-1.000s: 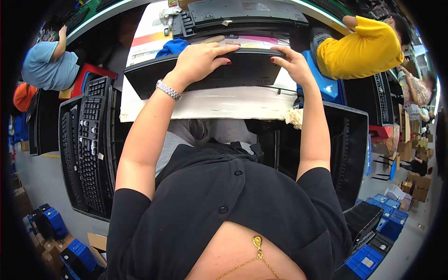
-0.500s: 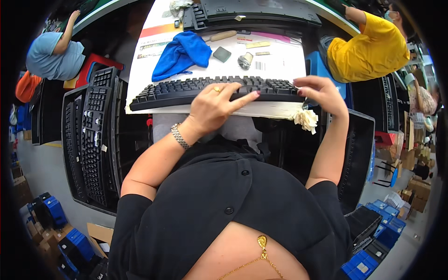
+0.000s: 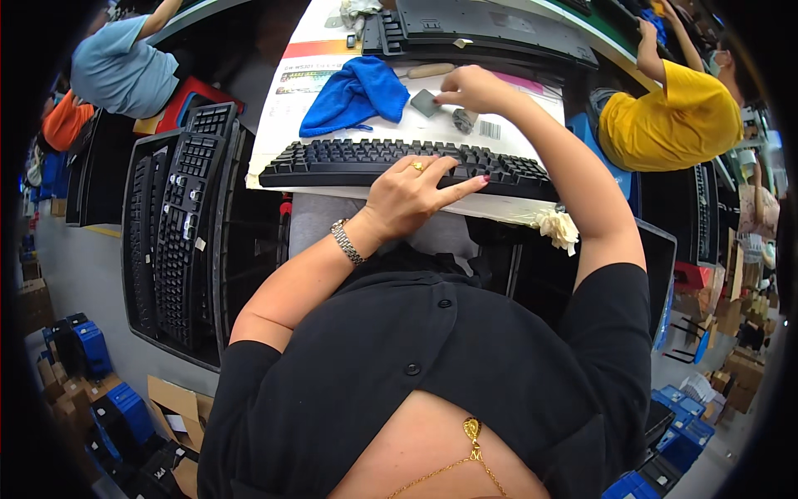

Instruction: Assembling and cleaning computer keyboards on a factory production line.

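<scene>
Here the left hand [image 3: 413, 193] lies spread on the black keyboard [image 3: 349, 160]; right hand [image 3: 468, 86] pinches beyond.

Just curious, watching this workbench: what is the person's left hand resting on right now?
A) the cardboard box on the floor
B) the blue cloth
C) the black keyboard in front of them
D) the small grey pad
C: the left hand lies flat on the keys of the black keyboard, while the blue cloth sits untouched beyond it and the right hand reaches by the small grey pad.
</scene>
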A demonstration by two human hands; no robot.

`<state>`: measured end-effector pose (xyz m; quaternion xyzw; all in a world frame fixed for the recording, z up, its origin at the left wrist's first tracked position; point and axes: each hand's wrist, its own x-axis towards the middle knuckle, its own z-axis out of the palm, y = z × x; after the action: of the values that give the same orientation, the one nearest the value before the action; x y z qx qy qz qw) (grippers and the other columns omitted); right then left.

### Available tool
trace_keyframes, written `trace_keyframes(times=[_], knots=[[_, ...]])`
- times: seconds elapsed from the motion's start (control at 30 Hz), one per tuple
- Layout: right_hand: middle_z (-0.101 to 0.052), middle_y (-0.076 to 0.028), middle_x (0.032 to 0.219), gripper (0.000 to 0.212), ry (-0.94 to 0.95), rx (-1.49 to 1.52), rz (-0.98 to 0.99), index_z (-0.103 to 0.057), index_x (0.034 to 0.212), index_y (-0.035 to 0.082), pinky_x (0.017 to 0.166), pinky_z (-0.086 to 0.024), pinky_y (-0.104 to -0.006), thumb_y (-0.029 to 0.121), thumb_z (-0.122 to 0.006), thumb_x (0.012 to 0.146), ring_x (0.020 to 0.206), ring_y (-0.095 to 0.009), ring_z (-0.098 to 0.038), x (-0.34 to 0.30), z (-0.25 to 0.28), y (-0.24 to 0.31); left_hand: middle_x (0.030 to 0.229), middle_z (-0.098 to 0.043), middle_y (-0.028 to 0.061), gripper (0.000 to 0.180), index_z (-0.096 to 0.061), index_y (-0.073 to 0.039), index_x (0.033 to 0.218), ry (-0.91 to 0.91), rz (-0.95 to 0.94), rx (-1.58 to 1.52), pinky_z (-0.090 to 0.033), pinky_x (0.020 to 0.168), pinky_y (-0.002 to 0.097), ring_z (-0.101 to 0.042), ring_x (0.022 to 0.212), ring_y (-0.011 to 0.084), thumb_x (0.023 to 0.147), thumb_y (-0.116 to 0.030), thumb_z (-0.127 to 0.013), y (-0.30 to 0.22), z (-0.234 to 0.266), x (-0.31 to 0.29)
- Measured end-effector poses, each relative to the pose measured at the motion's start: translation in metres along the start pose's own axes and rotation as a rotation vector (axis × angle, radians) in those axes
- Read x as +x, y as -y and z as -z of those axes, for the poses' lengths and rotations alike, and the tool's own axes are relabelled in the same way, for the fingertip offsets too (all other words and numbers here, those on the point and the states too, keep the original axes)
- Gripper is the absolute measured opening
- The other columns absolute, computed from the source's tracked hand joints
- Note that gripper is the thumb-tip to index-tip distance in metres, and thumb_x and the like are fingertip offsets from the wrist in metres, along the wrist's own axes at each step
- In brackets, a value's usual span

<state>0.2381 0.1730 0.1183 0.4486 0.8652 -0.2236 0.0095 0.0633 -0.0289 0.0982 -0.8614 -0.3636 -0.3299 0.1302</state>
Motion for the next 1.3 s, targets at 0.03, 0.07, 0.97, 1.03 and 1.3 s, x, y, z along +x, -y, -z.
trace_keyframes(times=[0.03, 0.07, 0.97, 1.03, 1.3], knots=[[-0.079, -0.016, 0.1, 0.036, -0.006, -0.149, -0.029, -0.077, 0.112, -0.003, 0.079, -0.059, -0.0394, 0.023, -0.079, 0.087, 0.08, -0.028, -0.072, 0.008, -0.007, 0.011, 0.118, -0.07, -0.001, 0.05, -0.07, -0.038, 0.137, 0.008, 0.003, 0.0, -0.053, 0.081, 0.0265, -0.067, 0.085, 0.0122, 0.091, -0.02, -0.066, -0.001, -0.001, -0.001], [-0.078, -0.016, 0.099, 0.04, -0.013, -0.297, -0.062, -0.076, 0.112, -0.002, 0.078, -0.059, -0.0401, 0.025, -0.081, 0.084, 0.079, -0.029, -0.071, 0.014, -0.012, 0.018, 0.119, -0.07, -0.0015, 0.049, -0.07, -0.038, 0.137, 0.016, 0.004, -0.002, -0.053, 0.082, 0.0264, -0.066, 0.085, 0.012, 0.091, -0.021, -0.066, -0.001, -0.001, -0.001], [-0.062, -0.011, 0.106, 0.039, -1.237, -0.075, -0.312, -0.074, 0.127, -0.001, 0.078, -0.052, -0.0285, 0.007, -0.08, 0.089, 0.089, -0.02, -0.058, -0.215, -0.059, 0.036, 0.11, -0.072, -0.0028, 0.047, -0.067, -0.038, 0.143, 0.093, 0.01, 0.04, -0.048, 0.063, 0.0259, -0.059, 0.069, 0.0131, 0.097, -0.032, -0.072, 0.042, -0.008, 0.045], [-0.062, -0.011, 0.105, 0.036, -1.227, -0.087, -0.27, -0.076, 0.124, -0.002, 0.077, -0.051, -0.0291, 0.007, -0.08, 0.089, 0.087, -0.02, -0.057, -0.208, -0.063, 0.042, 0.11, -0.073, -0.0026, 0.047, -0.067, -0.038, 0.143, 0.092, 0.01, 0.042, -0.048, 0.063, 0.0258, -0.059, 0.069, 0.013, 0.096, -0.032, -0.072, 0.042, -0.008, 0.046], [-0.061, -0.011, 0.102, 0.033, -1.23, -0.083, -0.356, -0.077, 0.121, -0.001, 0.075, -0.051, -0.0318, 0.006, -0.078, 0.089, 0.086, -0.022, -0.057, -0.208, -0.055, 0.034, 0.101, -0.072, -0.0004, 0.044, -0.07, -0.035, 0.139, 0.047, -0.004, 0.032, -0.047, 0.061, 0.0261, -0.06, 0.064, 0.0122, 0.095, -0.032, -0.072, 0.045, -0.007, 0.047]])
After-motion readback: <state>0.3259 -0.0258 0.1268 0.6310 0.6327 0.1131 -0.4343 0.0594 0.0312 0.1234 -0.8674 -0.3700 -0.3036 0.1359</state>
